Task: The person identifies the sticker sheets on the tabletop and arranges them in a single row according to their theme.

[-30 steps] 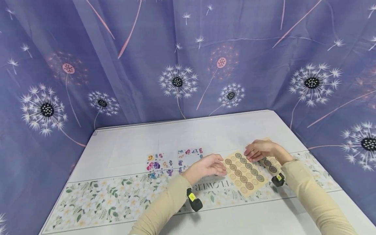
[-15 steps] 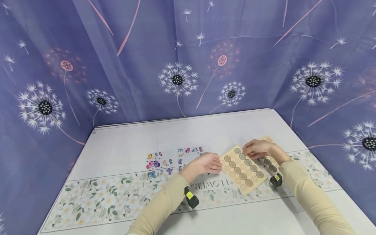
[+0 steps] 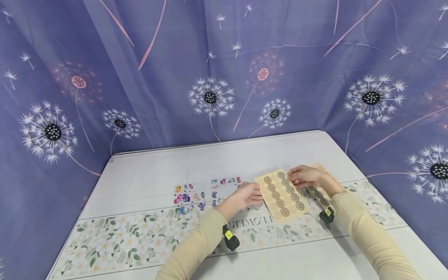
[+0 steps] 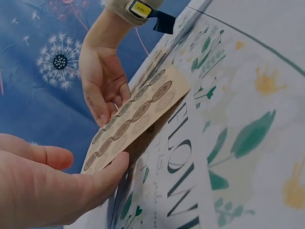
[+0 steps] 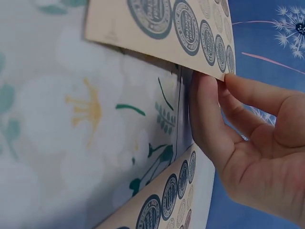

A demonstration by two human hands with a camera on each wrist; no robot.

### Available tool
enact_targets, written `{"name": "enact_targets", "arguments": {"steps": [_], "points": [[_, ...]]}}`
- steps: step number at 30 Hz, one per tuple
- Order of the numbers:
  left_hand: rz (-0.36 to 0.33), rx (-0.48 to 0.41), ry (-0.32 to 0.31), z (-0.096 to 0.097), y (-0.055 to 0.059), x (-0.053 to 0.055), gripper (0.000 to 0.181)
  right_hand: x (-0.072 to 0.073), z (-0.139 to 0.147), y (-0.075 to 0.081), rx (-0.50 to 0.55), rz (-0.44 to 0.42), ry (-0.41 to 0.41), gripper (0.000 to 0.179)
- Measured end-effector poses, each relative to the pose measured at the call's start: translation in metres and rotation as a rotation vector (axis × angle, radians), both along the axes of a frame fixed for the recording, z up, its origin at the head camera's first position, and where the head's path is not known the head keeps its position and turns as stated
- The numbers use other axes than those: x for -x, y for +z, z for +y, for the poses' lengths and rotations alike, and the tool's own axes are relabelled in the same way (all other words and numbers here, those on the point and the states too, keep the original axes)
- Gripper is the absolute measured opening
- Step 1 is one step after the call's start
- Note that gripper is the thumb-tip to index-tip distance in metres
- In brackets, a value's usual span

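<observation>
A cream sticker sheet [image 3: 281, 199] with rows of round brown and dark grey stamp-like stickers is raised at a tilt over the table. My left hand [image 3: 247, 194] holds its left edge; in the left wrist view the fingers of that hand [image 4: 62, 186] lie at the sheet's near edge. At the opposite edge my right hand [image 3: 305, 177] pinches the sheet near a corner, thumb and fingertips meeting there in the right wrist view. A second sheet of the same kind [image 3: 321, 198] lies on the table, partly hidden beneath the right hand and wrist.
Colourful small cartoon pony stickers [image 3: 182, 197] lie left of the hands, some hidden behind the left hand. A flower-printed band [image 3: 133, 241] with lettering crosses the white tabletop [image 3: 150, 167]. A purple dandelion curtain [image 3: 168, 109] encloses the back and sides.
The right hand's fingers have come onto the sheet's edge and the left hand has taken the other side. The sheet has risen off the table, shifted left and turned more upright in the head view.
</observation>
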State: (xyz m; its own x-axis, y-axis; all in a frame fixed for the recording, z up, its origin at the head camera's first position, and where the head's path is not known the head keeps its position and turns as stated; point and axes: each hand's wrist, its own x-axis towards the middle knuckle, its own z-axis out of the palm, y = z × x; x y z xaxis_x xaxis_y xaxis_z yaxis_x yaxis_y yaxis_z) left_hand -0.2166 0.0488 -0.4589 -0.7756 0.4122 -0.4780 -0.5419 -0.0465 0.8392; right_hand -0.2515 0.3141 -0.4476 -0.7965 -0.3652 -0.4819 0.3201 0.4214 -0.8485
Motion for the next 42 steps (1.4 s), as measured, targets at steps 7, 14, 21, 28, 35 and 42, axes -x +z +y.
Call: {"name": "enact_targets", "arguments": {"steps": [7, 14, 21, 28, 35, 42], "points": [[0.047, 0.088, 0.001, 0.0, 0.001, 0.003, 0.039, 0.002, -0.005, -0.001, -0.006, 0.012, -0.007, 0.028], [0.047, 0.07, 0.06, -0.008, 0.0, 0.01, 0.039, 0.004, -0.009, 0.001, 0.0, 0.02, -0.009, 0.038], [0.061, 0.054, 0.088, -0.018, 0.004, 0.014, 0.035, 0.007, -0.017, 0.002, 0.014, 0.012, 0.016, 0.045], [0.049, 0.033, 0.118, -0.026, 0.006, 0.018, 0.037, 0.011, -0.024, 0.002, 0.035, -0.001, 0.034, 0.052], [0.043, 0.018, 0.13, -0.033, 0.004, 0.022, 0.036, 0.012, -0.029, 0.002, 0.047, -0.003, 0.043, 0.054], [0.03, 0.018, 0.143, -0.039, 0.003, 0.025, 0.036, 0.015, -0.034, 0.003, 0.041, 0.01, 0.044, 0.055]]}}
